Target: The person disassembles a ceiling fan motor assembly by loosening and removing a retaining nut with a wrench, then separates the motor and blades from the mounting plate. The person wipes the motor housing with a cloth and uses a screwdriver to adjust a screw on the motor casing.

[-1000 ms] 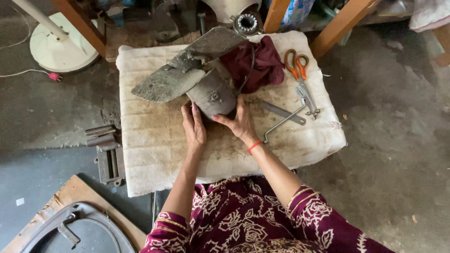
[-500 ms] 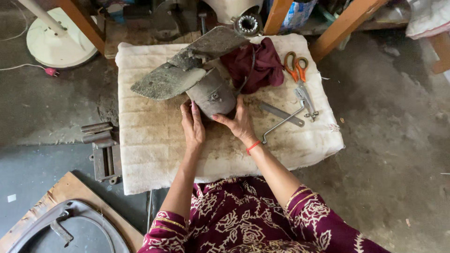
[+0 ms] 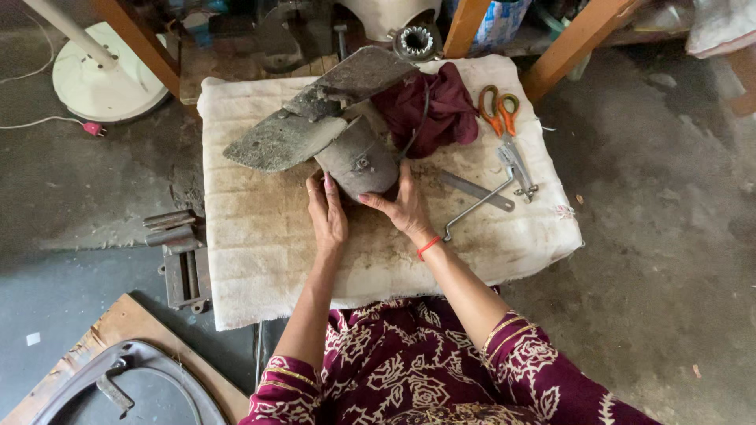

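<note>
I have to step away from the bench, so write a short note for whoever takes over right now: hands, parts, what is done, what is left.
Left hand: flat against the near side of the grey fan hub, fingers up, no closed grip.
Right hand: cupped on the hub's right underside, steadying it.
The hub and its dusty blades lie on the white padded cloth.
Beside it: maroon rag, orange-handled scissors, pliers, bent metal rod.
Done: blade unit laid out, tools to hand.
Left: blades are still thick with grime; no tool is picked up.
</note>
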